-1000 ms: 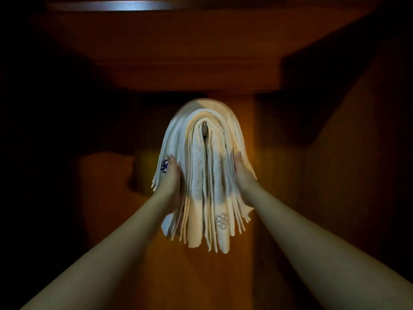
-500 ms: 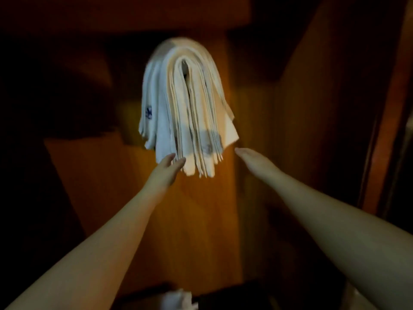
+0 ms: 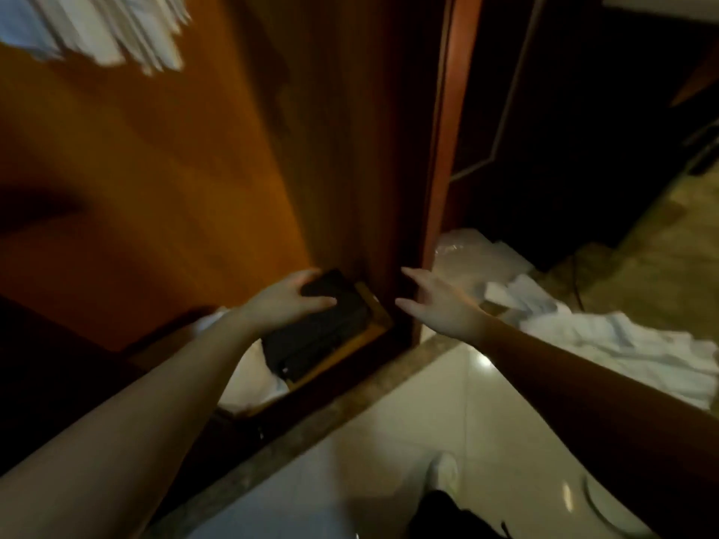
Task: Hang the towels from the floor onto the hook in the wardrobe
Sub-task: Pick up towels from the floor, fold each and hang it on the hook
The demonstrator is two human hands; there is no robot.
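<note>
Right fingers: your right hand (image 3: 439, 305) is empty, fingers spread and loosely extended, just below centre of the frame — it holds nothing, which fits a reach that has not arrived yet.
Left fingers: your left hand (image 3: 290, 301) is also empty, fingers relaxed and a little apart; it shows in front of a dark flat object (image 3: 319, 328), and whether it touches that object you cannot tell from this blurred view.
Towels to fetch: the towels on the floor (image 3: 607, 340) lie crumpled at right of centre, beyond and to the right of your right fingertips — near, but apart from them, on the far side of the wardrobe's edge post (image 3: 443, 157).
Why they lie so: loose and rumpled, they look dropped rather than folded, so gathering one probably needs a full-hand grasp.
Hung towels: a white bundle (image 3: 97, 29) hangs at the upper left of the frame, well apart from both hands; the hook itself is out of view.
Beyond: pale glossy floor tiles (image 3: 428, 414) fill the lower middle, with a shoe tip (image 3: 441, 470) near the bottom.
Step in hand: likely reaching down for the next towel.
</note>
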